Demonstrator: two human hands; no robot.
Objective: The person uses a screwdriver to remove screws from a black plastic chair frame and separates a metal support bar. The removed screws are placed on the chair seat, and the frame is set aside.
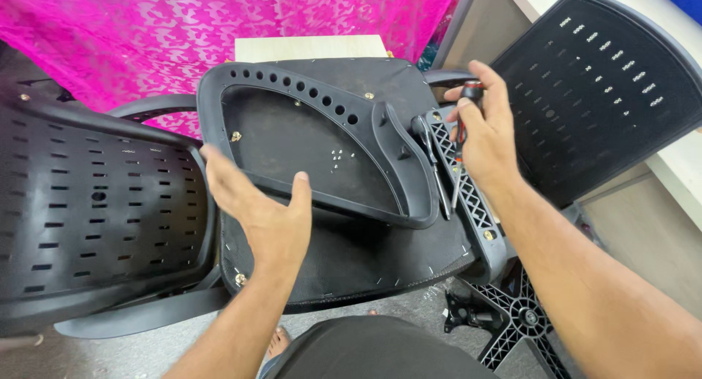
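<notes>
From the head camera we see the left hand [267, 211] spread open, palm against the near edge of a black plastic armrest frame [314, 141] that lies on the upturned seat base [365, 254]. The right hand [486, 134] is closed around a red-and-black screwdriver [462, 130] — its tip pointing down beside a second black screwdriver [431, 163] resting on the frame's right rim.
</notes>
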